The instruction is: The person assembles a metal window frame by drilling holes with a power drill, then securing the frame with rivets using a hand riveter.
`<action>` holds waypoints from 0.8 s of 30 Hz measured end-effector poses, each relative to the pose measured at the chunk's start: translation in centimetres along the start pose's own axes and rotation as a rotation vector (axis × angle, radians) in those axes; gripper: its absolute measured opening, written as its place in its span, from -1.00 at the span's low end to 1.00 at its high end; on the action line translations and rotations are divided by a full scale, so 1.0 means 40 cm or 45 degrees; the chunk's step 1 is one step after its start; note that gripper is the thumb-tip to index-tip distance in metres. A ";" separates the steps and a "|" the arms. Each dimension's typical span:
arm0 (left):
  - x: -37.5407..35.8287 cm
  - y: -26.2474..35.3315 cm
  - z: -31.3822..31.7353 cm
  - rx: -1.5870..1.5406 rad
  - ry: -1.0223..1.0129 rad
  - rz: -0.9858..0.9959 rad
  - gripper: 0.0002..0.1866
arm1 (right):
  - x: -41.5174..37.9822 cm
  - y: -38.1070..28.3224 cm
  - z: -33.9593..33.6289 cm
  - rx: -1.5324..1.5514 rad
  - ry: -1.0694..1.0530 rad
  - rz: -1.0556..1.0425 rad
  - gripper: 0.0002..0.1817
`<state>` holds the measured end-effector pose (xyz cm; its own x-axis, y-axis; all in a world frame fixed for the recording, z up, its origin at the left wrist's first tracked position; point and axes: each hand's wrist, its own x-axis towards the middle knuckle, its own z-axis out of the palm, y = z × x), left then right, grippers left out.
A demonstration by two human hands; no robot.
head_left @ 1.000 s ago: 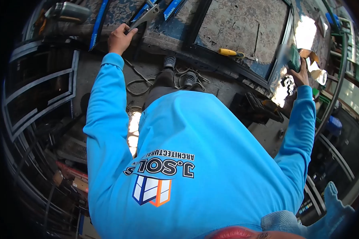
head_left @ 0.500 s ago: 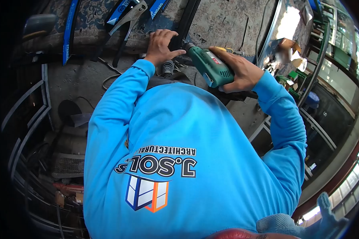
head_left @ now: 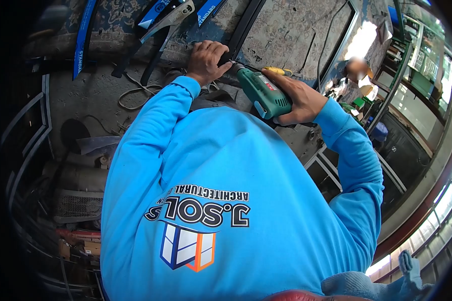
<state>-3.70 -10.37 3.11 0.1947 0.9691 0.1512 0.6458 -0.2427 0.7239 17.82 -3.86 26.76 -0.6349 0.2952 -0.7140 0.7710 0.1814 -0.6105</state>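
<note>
My right hand (head_left: 304, 99) is wrapped round the body of a green power drill (head_left: 264, 94). The drill's nose points up and left, close to the thumb of my left hand (head_left: 206, 61). That hand has its fingers curled over the near end of a long black bar (head_left: 243, 27), where the drill tip meets it; the exact contact point is too small to make out. A yellow-handled tool (head_left: 278, 70) lies just beyond the drill, beside my right hand.
A patterned worktop (head_left: 281, 37) holds blue-labelled strips (head_left: 85, 37) and a clamp-like metal tool (head_left: 168, 21). A thin metal frame (head_left: 344, 37) lies to the right. Cord (head_left: 135, 93) is on the floor. Framed panels stand at both sides.
The view has shifted slightly. More of the yellow-handled tool shows past the drill. Both hands keep their holds, with the drill still close to the left thumb.
</note>
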 end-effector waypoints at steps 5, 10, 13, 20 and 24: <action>-0.002 -0.002 0.005 0.020 -0.014 -0.001 -0.54 | 0.010 0.011 -0.007 0.041 0.004 -0.014 0.16; 0.001 0.001 -0.014 0.034 -0.060 0.028 -0.37 | 0.029 -0.050 -0.042 -0.108 0.041 0.020 0.10; 0.001 0.009 -0.024 0.055 -0.104 0.031 -0.18 | 0.054 -0.085 -0.045 -0.233 0.186 0.089 -0.01; -0.002 0.004 -0.019 0.069 -0.132 0.072 -0.07 | 0.095 -0.126 -0.065 -0.358 0.153 0.051 -0.18; 0.000 0.003 -0.024 0.065 -0.135 0.067 -0.08 | 0.103 -0.134 -0.066 -0.458 0.132 0.057 -0.20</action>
<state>-4.30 -10.34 3.85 0.3045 0.9457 0.1138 0.6688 -0.2974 0.6813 11.21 -1.13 28.00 -0.6060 0.4005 -0.6873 0.7780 0.4785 -0.4071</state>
